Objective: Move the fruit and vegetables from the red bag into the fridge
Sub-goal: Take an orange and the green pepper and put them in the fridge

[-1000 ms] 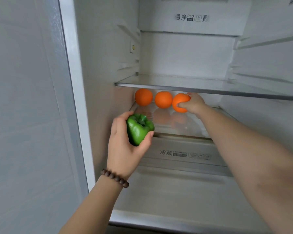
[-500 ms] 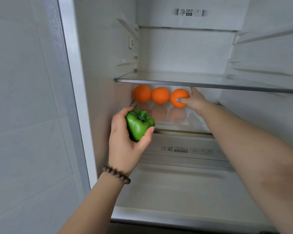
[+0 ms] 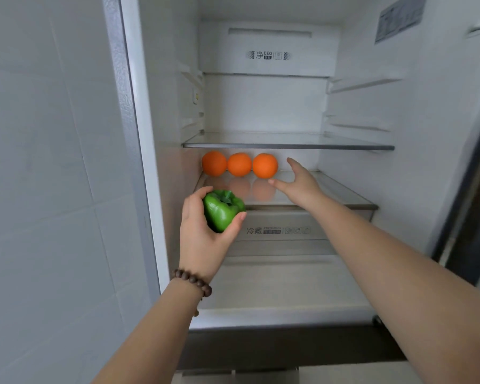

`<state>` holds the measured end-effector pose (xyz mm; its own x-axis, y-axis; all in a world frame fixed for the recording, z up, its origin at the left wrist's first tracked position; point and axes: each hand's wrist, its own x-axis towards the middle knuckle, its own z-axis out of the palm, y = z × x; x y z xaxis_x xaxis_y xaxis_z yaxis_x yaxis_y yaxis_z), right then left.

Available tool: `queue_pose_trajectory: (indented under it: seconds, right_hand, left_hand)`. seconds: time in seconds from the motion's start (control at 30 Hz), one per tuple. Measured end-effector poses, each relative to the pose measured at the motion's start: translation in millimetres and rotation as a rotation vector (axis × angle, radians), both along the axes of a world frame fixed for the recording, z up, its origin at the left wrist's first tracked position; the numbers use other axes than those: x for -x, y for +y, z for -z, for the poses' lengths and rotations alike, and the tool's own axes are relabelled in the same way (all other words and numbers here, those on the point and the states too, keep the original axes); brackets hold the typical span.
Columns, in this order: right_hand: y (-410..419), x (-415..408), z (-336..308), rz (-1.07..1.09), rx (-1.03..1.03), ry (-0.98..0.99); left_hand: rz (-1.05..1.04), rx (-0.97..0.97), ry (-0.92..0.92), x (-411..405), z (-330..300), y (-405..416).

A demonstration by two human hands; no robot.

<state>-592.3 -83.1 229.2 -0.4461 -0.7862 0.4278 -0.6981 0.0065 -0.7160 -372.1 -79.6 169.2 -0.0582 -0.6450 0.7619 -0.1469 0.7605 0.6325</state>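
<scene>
Three oranges stand in a row at the back left of the fridge's lower glass shelf (image 3: pixel 330 192): left orange (image 3: pixel 214 163), middle orange (image 3: pixel 239 164), right orange (image 3: pixel 265 165). My right hand (image 3: pixel 297 182) hovers just right of the right orange, fingers spread, holding nothing. My left hand (image 3: pixel 205 234) grips a green bell pepper (image 3: pixel 222 210) in front of the shelf's left front edge. The red bag is out of view.
An upper glass shelf (image 3: pixel 288 142) sits bare above the oranges. Below the lower shelf is a drawer front with a label (image 3: pixel 277 231), then a deep bottom compartment (image 3: pixel 283 286). A tiled wall (image 3: pixel 45 189) stands to the left.
My right hand has let go of the right orange and drawn back to the right with its fingers apart. The left hand with the pepper stays near the shelf's front edge.
</scene>
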Motion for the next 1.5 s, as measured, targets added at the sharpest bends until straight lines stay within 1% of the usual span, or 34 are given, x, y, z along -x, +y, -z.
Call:
queue_pose_trajectory:
  seconds: [0.2, 0.37, 0.47, 0.63, 0.77, 0.83, 0.9, 1.03, 1.1, 1.17, 1.27, 1.4, 1.5]
  right_hand:
    - [74, -27, 28, 0.061, 0.043, -0.015]
    - [146, -53, 56, 0.111, 0.065, -0.026]
    - [189, -66, 74, 0.15, 0.038, -0.013]
    - [255, -74, 99, 0.239, 0.003, -0.006]
    - [309, -79, 109, 0.282, 0.026, 0.0]
    - [333, -79, 110, 0.305, 0.031, 0.051]
    - [360, -75, 106, 0.341, 0.013, 0.151]
    - [420, -53, 103, 0.493, -0.117, 0.478]
    - [447, -41, 106, 0.591, -0.159, 0.602]
    - [466, -33, 109, 0.654, -0.137, 0.657]
    - [477, -26, 113, 0.648, -0.08, 0.698]
    - [476, -26, 115, 0.646, -0.051, 0.702]
    - [478, -24, 117, 0.654, -0.041, 0.686]
  left_hand:
    - [0.061, -0.105, -0.007, -18, 20, 50]
    - [0.144, -0.161, -0.075, -34, 44, 98]
    - [0.214, -0.163, -0.109, -39, 56, 127]
    - [0.322, -0.28, -0.116, -34, 73, 166]
    - [0.409, -0.347, -0.096, -20, 70, 196]
    - [0.445, -0.349, -0.081, -9, 62, 209]
    - [0.483, -0.345, -0.074, 5, 51, 220]
    - [0.581, -0.329, -0.072, 42, 19, 238]
    - [0.644, -0.314, -0.085, 61, 3, 244]
    - [0.726, -0.344, -0.131, 78, -9, 247]
    - [0.823, -0.392, -0.265, 101, -19, 245]
    - [0.883, -0.314, -0.524, 130, -28, 242]
    - [0.951, -0.293, -0.716, 152, -30, 236]
